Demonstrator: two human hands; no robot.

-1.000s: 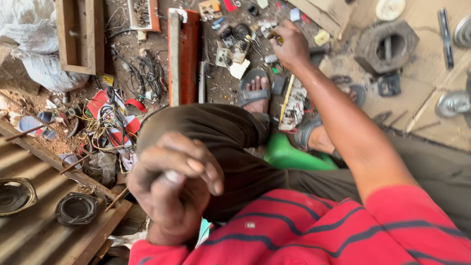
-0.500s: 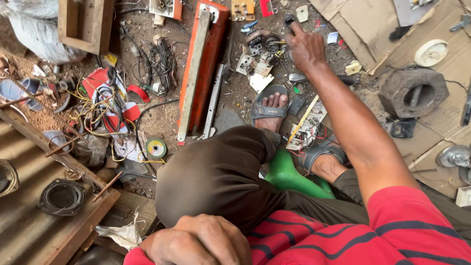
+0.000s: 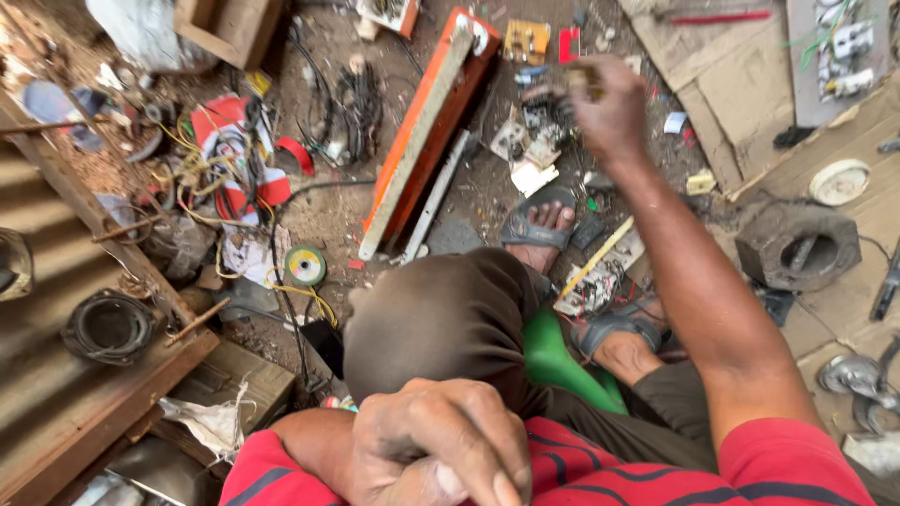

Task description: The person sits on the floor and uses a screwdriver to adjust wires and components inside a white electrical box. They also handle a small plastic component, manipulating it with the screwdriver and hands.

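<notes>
From the head camera, looking straight down past a red striped shirt (image 3: 656, 468), the person sits over a dirt floor (image 3: 328, 211) strewn with scrap. The right hand (image 3: 609, 112) is stretched out well ahead, raised above the floor toward its far edge, fingers curled in a closed grip around a small dark and yellowish part (image 3: 583, 77); the blur hides what kind of part it is. Just beneath and to the left of that hand lies a cluster of small circuit boards and components (image 3: 539, 131), with a yellow circuit board (image 3: 526, 40) further up. The left hand (image 3: 441, 450) rests close to the body at the bottom of the view, laid over the upper arm, fingers bent loosely and holding nothing that can be seen. A long orange metal casing (image 3: 427, 131) lies slanted on the floor to the left of the outstretched arm. Two feet in grey sandals (image 3: 536, 225) rest on the floor, with a populated circuit board (image 3: 595, 281) lying between them and a green plastic seat (image 3: 562, 361) under the knees. A tangle of red, yellow and black wires (image 3: 230, 169) sits toward the left edge, a small green-and-yellow roll of tape (image 3: 306, 265) near it, and sheets of cardboard (image 3: 741, 84) cover the floor at right.
</notes>
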